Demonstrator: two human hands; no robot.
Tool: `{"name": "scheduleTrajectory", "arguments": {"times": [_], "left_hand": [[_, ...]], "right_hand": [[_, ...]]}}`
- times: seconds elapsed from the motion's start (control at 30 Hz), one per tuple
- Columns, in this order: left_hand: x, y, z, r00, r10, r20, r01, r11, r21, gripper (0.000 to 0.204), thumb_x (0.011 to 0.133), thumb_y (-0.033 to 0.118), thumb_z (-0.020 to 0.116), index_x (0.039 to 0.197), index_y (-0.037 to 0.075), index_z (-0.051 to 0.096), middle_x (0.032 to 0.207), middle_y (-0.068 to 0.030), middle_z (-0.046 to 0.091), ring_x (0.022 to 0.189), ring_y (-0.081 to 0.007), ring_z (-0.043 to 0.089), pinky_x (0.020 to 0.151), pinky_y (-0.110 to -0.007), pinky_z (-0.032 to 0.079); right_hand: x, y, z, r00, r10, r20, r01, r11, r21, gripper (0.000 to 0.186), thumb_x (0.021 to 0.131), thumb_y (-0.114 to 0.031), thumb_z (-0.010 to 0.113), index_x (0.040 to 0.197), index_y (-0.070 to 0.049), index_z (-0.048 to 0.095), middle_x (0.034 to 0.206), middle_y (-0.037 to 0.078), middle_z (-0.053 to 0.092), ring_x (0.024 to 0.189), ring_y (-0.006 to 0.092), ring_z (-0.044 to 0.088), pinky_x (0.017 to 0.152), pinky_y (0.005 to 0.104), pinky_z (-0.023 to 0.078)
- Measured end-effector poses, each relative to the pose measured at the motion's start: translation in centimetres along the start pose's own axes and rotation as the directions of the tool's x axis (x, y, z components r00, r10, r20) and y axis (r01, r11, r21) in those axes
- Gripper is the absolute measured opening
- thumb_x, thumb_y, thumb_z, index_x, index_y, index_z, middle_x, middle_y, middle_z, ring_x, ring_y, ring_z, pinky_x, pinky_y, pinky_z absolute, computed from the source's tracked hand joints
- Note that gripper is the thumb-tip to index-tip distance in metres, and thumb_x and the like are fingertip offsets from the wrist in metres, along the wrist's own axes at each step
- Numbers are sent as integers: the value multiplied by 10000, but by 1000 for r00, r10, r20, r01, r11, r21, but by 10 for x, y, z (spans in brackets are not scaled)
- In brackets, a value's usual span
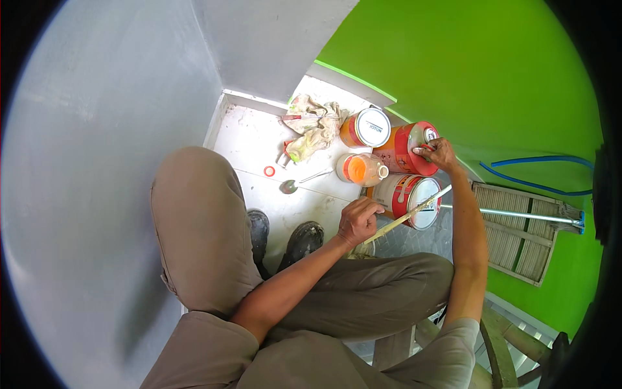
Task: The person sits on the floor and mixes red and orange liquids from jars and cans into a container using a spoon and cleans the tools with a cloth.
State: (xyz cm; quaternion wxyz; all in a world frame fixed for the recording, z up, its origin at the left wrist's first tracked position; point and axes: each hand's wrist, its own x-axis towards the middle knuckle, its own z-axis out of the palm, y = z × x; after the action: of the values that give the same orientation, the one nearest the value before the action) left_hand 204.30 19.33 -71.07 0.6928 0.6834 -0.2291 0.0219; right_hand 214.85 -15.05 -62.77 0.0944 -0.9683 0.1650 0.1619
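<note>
**Right hand [443, 154] at the red can [421, 165], one of three**

Three cans stand grouped on the pale floor [253, 136] beside the green wall [453, 65]. The red can is in the middle of the group; the other two, an orange can [374, 128] and a red-and-white can [394, 190], each have one white lid. The right hand's fingers are bunched over the red can's top, a small red piece showing at the fingertips; whether that grip is closed on it, I cannot tell.

The left hand [358, 222] is curled beside one pale stick [395, 223], which crosses in front of the red-and-white can. Whether its grip encloses anything is hidden.

One clear bottle [357, 170] with orange contents sits near the cans. Farther left are one red ring [269, 171], one small dark-ended tool [289, 187] and one stained rag [317, 136]. Two dark shoes [304, 240] show below. At right are one blue hose [541, 160], one metal pole [512, 214] and one slatted panel [518, 243].
</note>
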Motion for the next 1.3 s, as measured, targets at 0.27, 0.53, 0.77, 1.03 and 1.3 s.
{"name": "scheduleTrajectory", "arguments": {"times": [0.27,0.53,0.77,1.03,1.3], "left_hand": [[-9,-14,-5,979,-185,83,185,983,0,308,759,-97,554,992,28,714,933,-116,723,812,-231,722,671,-314,573],[3,-19,-11,977,-209,-35,212,961,175,502,716,22,659,1216,47,625,1150,-154,688,1032,-347,683,892,-445,557],[11,-40,-24,961,-248,-120,272,925,266,754,676,55,684,1396,21,460,1262,-196,551,1118,-389,587,1018,-492,473],[-2,-52,-18,905,-407,-125,425,878,222,750,681,-93,604,1409,28,474,1273,-174,578,1150,-348,605,1004,-448,489],[-2,-41,-14,947,-287,-143,308,939,153,699,692,-99,552,1381,12,505,1211,-180,608,1108,-354,634,968,-442,516]], "right_hand": [[4,11,4,999,51,8,-51,999,-6,704,710,-663,894,841,14,750,815,223,720,850,391,713,832,463,557],[5,12,5,988,-116,-105,117,993,6,650,760,-605,893,667,-2,670,616,173,590,587,303,576,614,465,468],[7,17,4,997,-66,-28,67,997,43,698,788,-612,870,610,-4,578,597,141,537,579,280,492,605,449,427],[1,10,1,991,-101,-88,108,991,78,725,831,-665,801,619,3,616,627,171,572,597,293,537,658,459,470],[10,9,16,979,25,-200,-20,999,25,629,990,-540,641,702,16,695,795,267,712,825,444,698,832,491,560]]}}
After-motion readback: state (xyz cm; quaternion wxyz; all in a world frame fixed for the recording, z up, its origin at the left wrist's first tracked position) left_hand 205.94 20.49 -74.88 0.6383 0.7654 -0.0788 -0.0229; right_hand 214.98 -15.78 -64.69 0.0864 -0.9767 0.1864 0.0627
